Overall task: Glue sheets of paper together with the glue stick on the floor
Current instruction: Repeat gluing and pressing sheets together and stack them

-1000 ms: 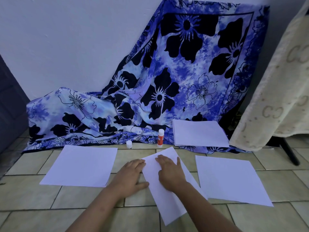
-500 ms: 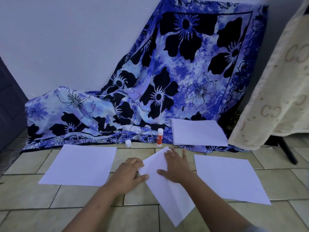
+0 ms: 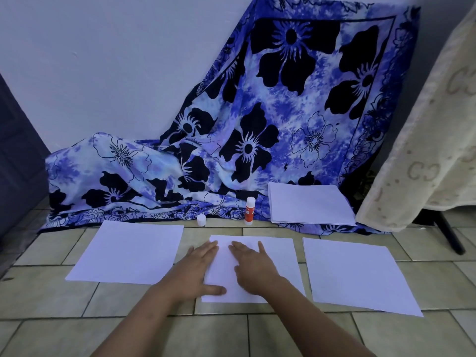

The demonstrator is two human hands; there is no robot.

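Middle sheet (image 3: 278, 253) is now lying square, no longer skewed; we are pressing it flat with left hand (image 3: 195, 269) and right hand (image 3: 253, 264), grips apart, probably bonding layers.

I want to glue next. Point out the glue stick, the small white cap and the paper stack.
glue stick (image 3: 249, 213): head view, on its red label.
cap (image 3: 201, 220): head view, on its white side.
paper stack (image 3: 310, 204): head view, middle of the top sheet.
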